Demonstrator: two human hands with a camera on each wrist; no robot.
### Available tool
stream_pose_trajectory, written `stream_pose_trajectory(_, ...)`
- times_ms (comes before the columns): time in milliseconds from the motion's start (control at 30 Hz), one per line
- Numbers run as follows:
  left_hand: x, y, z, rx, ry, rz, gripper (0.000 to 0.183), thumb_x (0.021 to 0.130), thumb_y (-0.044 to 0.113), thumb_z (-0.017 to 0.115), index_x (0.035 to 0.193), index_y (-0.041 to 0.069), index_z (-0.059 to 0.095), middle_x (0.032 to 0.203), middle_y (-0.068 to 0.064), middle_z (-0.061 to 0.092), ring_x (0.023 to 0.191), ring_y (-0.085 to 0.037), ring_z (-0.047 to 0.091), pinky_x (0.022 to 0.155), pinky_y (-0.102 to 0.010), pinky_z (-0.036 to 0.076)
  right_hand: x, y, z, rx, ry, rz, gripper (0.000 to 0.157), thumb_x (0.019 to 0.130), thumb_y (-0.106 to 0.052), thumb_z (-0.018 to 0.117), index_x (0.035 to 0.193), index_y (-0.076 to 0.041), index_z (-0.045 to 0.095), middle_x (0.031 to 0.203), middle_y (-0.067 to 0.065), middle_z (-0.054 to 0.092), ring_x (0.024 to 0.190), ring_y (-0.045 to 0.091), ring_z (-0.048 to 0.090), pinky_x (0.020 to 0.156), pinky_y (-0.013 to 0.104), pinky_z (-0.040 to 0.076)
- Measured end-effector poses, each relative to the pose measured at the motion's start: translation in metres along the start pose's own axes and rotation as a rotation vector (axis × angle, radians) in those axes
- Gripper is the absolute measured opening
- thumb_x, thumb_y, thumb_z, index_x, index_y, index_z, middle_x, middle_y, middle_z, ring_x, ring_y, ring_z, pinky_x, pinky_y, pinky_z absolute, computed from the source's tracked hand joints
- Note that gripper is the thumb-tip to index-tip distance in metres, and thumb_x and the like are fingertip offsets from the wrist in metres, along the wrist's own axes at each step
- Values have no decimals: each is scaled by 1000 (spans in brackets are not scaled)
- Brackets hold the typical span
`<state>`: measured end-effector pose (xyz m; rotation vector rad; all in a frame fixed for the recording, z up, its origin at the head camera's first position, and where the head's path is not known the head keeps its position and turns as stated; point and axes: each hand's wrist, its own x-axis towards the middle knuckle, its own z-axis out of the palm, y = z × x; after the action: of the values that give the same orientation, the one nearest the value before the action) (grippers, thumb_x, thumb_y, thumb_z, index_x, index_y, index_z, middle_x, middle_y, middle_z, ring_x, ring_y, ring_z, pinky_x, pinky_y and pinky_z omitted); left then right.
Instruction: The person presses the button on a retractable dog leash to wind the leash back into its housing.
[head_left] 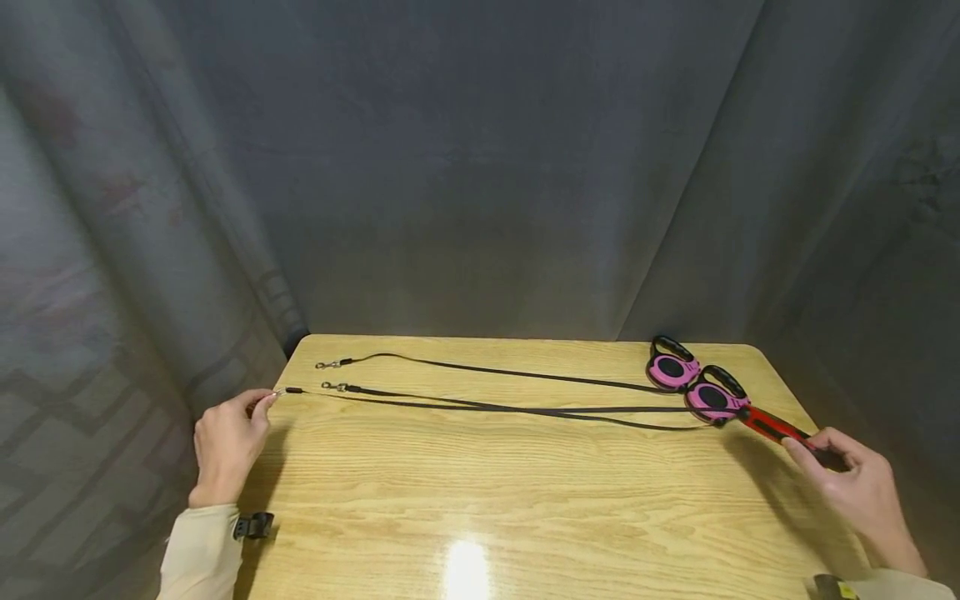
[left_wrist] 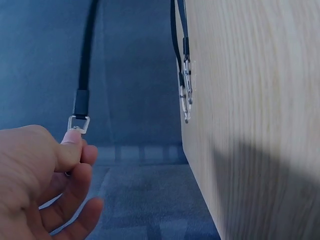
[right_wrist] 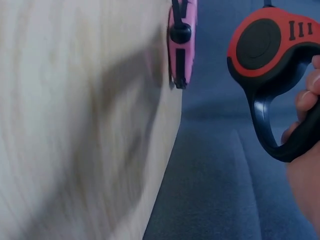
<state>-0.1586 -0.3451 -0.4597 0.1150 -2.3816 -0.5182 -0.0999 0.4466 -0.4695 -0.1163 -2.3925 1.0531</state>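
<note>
My left hand (head_left: 228, 433) pinches the metal clip (left_wrist: 85, 125) of a red and black retractable dog leash (head_left: 772, 423) between thumb and forefinger, at the table's left edge. In my right hand (head_left: 862, 483) is that leash's black handle (right_wrist: 300, 132), fingers curled through its loop. Its body is held up on edge above the table's right side. The black cord (left_wrist: 89, 50) runs out nearly straight between both hands. Beyond it, two pink retractable leashes (head_left: 669, 369) lie flat at the back right, their cords stretched left to metal clips (head_left: 327, 364).
Under everything is a light wood table (head_left: 465, 483) with rounded back corners. Grey curtains (head_left: 465, 167) hang behind it and along both sides. The held cord passes over the nearer pink leash's cord (head_left: 660, 428).
</note>
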Motion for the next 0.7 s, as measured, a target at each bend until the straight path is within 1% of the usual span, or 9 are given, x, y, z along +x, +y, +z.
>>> stream_pose_trajectory(100, 1, -1, -1, -17, 28, -1, 12, 96, 11, 79, 96, -1, 82, 80, -22, 77, 68, -52, 69, 69, -67, 50, 2, -1, -5, 7, -12, 17, 23, 95, -11, 79, 78, -18, 66, 72, -33, 56, 63, -2, 43, 54, 27, 30)
stream_pose_trajectory(200, 0, -2, -2, -36, 57, -11, 12, 96, 9, 78, 96, -2, 82, 81, -23, 78, 72, -54, 70, 74, -68, 49, 2, -4, -6, 9, -30, 21, 21, 95, -11, 79, 79, -17, 66, 75, -32, 57, 66, -2, 45, 56, 27, 30)
stream_pose_trajectory(367, -3, -3, -3, -58, 99, -19, 11, 95, 8, 78, 96, -2, 83, 78, -22, 77, 71, -52, 70, 73, -65, 49, 2, -9, -1, 38, -32, 19, 19, 94, -8, 80, 81, -12, 66, 77, -30, 59, 72, -4, 49, 61, 22, 33)
stream_pose_trajectory(400, -3, -3, -3, -61, 102, -12, 10, 95, 8, 79, 96, -2, 83, 78, -22, 77, 70, -52, 70, 73, -66, 49, 2, -10, 0, 55, -31, 12, 19, 94, -6, 80, 82, -11, 66, 76, -29, 60, 72, -4, 49, 62, 21, 34)
stream_pose_trajectory(467, -2, -2, -1, -67, 106, 5, 10, 94, 7, 80, 96, -2, 83, 77, -22, 77, 68, -51, 70, 72, -67, 49, 4, -11, 3, 86, -15, -27, 18, 92, 0, 79, 83, -8, 66, 77, -27, 60, 72, -4, 51, 64, 18, 37)
stream_pose_trajectory(567, 1, 1, 1, -70, 105, 21, 11, 94, 7, 81, 95, -3, 82, 75, -22, 76, 65, -49, 69, 71, -67, 49, 10, -13, 7, 132, 5, -74, 18, 91, 7, 76, 82, -5, 67, 75, -24, 61, 69, -3, 51, 62, 17, 39)
stream_pose_trajectory(633, 1, 3, 1, -72, 101, 16, 11, 94, 7, 80, 96, -4, 82, 75, -23, 76, 64, -48, 70, 72, -66, 48, 14, -13, 8, 149, 24, -88, 20, 91, 10, 75, 80, -5, 67, 73, -23, 61, 66, -2, 49, 60, 18, 38)
stream_pose_trajectory(700, 1, 3, 0, -73, 95, 6, 12, 95, 8, 79, 96, -4, 82, 77, -23, 76, 66, -48, 70, 73, -66, 48, 16, -13, 7, 163, 36, -75, 20, 90, 12, 75, 80, -4, 67, 71, -23, 61, 63, -2, 49, 57, 19, 39)
